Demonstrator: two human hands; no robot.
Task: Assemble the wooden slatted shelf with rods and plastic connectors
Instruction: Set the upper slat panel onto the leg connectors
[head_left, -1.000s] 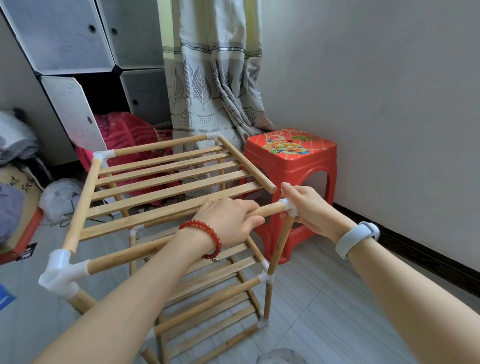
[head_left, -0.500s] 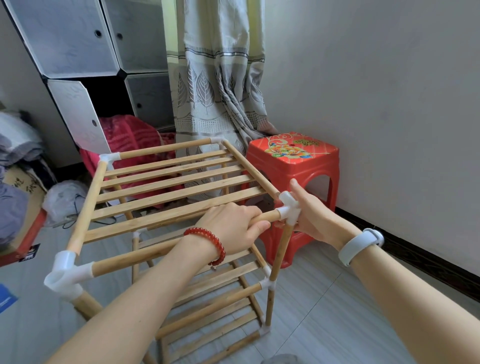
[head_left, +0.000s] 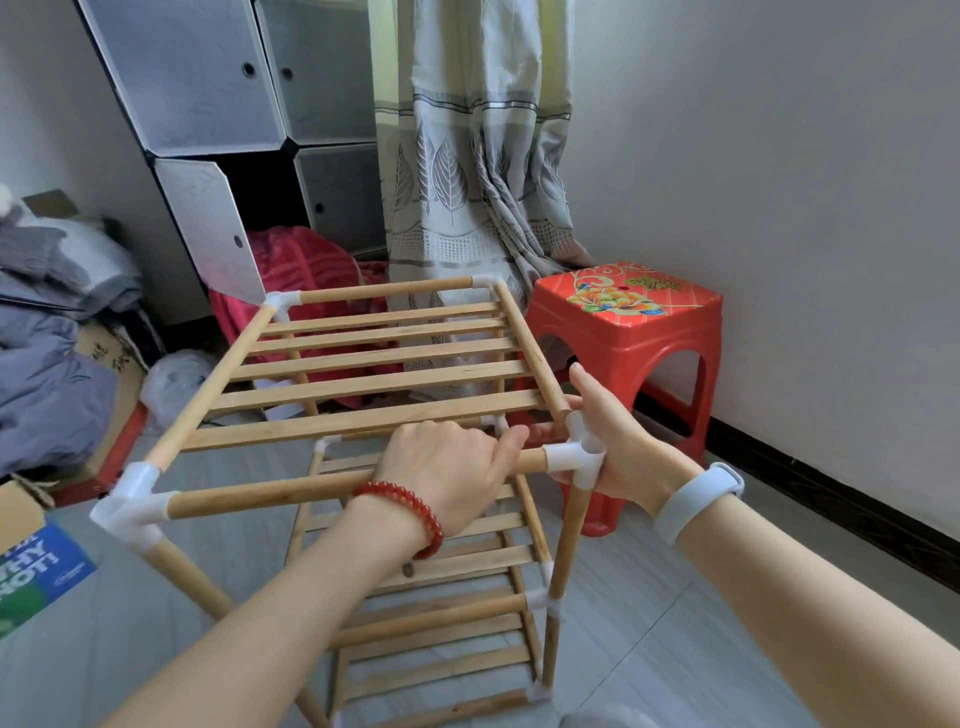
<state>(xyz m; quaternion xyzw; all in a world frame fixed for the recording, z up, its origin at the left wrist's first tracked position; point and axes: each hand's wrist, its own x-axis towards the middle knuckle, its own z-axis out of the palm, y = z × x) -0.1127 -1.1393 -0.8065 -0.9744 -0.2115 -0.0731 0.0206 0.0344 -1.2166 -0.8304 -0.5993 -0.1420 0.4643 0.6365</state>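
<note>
A wooden slatted shelf (head_left: 374, 371) of several tiers stands on the floor in front of me, its rods joined by white plastic connectors. My left hand (head_left: 447, 473) grips the near top rod (head_left: 270, 493), fingers curled over it. My right hand (head_left: 618, 447) holds the white corner connector (head_left: 579, 452) at the near right top corner. The right side rod (head_left: 530, 348) of the top tier ends at this connector. Another connector (head_left: 132, 501) caps the near left corner. Lower tiers (head_left: 441, 618) show beneath.
A red plastic stool (head_left: 628, 332) stands just right of the shelf, against the wall. A curtain (head_left: 467, 156) hangs behind. White cube cabinets (head_left: 234, 104), a red blanket (head_left: 291, 275), grey bedding (head_left: 47, 332) and a cardboard box (head_left: 31, 561) crowd the left.
The right side rod's end, loose above the corner a second ago, now meets the white connector. My right hand has shifted round that connector. My view has tilted slightly.
</note>
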